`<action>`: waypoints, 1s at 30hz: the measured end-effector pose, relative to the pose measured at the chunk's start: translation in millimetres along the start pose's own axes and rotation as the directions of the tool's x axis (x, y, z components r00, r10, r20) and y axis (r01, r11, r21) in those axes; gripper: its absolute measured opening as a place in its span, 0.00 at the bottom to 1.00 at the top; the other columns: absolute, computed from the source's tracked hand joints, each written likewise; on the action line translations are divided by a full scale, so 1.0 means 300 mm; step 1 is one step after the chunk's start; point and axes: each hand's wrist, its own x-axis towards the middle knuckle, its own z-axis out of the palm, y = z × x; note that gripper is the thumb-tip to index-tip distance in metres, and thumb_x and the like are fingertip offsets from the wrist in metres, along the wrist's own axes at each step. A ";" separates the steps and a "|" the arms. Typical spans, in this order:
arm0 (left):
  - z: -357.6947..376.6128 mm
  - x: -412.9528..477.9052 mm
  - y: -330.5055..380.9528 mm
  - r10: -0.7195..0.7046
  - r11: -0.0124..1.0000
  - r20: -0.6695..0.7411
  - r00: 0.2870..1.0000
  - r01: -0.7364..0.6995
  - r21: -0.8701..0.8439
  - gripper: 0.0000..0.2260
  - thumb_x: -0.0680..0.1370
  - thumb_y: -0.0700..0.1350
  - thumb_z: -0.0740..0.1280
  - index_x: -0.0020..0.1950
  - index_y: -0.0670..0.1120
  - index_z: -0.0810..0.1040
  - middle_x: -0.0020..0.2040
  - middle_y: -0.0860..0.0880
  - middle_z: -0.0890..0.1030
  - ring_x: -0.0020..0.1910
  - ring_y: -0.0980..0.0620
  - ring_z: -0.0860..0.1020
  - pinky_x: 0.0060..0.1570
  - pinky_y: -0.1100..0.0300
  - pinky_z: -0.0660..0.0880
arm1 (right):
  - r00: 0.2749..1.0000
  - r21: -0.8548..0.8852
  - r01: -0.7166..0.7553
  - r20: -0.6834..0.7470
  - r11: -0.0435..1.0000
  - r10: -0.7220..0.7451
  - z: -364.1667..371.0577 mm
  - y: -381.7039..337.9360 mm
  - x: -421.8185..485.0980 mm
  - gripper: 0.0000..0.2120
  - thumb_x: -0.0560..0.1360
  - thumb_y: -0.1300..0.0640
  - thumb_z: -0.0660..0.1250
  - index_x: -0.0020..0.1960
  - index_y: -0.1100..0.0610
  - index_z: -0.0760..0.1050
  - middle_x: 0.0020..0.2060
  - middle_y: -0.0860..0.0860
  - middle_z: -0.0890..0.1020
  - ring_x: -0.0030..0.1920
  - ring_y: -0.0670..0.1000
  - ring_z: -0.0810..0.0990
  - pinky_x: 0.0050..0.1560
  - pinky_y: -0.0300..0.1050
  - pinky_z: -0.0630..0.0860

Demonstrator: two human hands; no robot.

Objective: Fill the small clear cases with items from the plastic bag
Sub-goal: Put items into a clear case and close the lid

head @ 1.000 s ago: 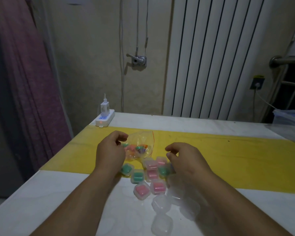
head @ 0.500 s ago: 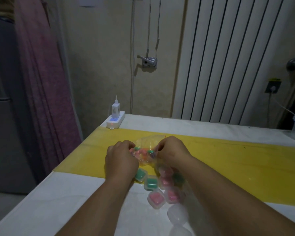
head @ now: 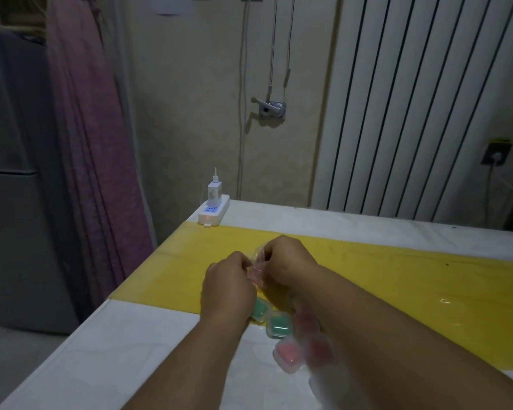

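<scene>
Dim room, white table (head: 107,350) w/ yellow strip (head: 397,276) across it. Plastic bag (head: 256,269) sits btwn both hands over the strip: left hand (head: 228,287) and right hand (head: 288,261) each curl fingers round its edges, pinching it. Filled cases (head: 279,324), green & pink, lie just below the wrists.

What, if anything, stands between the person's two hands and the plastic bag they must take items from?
Nothing visible does. The left hand and the right hand both already grip the plastic bag, held between them above the yellow strip. The filled cases lie nearer the person, under the forearms.
</scene>
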 end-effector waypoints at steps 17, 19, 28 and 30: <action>0.012 0.005 -0.008 0.021 1.000 0.002 1.000 -0.022 0.005 0.08 0.76 0.41 0.64 0.52 0.51 0.78 0.46 0.50 0.81 0.48 0.49 0.76 0.46 0.53 0.77 | 0.997 -0.075 0.051 0.056 0.996 -0.047 0.035 0.002 0.020 0.08 0.70 0.49 0.73 0.46 0.51 0.84 0.42 0.51 0.84 0.44 0.54 0.82 0.43 0.43 0.76; 0.013 0.005 -0.009 0.030 1.000 0.004 1.000 -0.030 0.001 0.07 0.76 0.42 0.64 0.52 0.51 0.79 0.46 0.50 0.81 0.48 0.49 0.76 0.47 0.52 0.77 | 0.996 -0.108 0.061 0.075 0.992 -0.053 0.032 -0.006 0.020 0.08 0.71 0.51 0.73 0.45 0.55 0.83 0.43 0.55 0.84 0.45 0.57 0.82 0.43 0.45 0.77; 0.027 0.016 -0.028 0.052 0.999 0.004 0.999 -0.052 -0.011 0.06 0.76 0.48 0.67 0.52 0.51 0.80 0.46 0.51 0.82 0.48 0.48 0.76 0.46 0.52 0.76 | 0.999 -0.039 0.033 0.042 0.999 -0.031 0.016 -0.013 -0.006 0.07 0.68 0.52 0.74 0.40 0.56 0.81 0.42 0.56 0.84 0.44 0.56 0.82 0.38 0.42 0.72; 0.027 0.017 -0.029 0.044 0.999 -0.001 0.999 -0.044 -0.005 0.07 0.76 0.48 0.68 0.53 0.52 0.79 0.47 0.51 0.82 0.48 0.49 0.77 0.46 0.54 0.76 | 0.999 -0.009 -0.005 0.035 1.000 0.006 0.023 -0.006 -0.002 0.08 0.66 0.53 0.75 0.40 0.56 0.82 0.41 0.56 0.84 0.43 0.55 0.82 0.37 0.43 0.73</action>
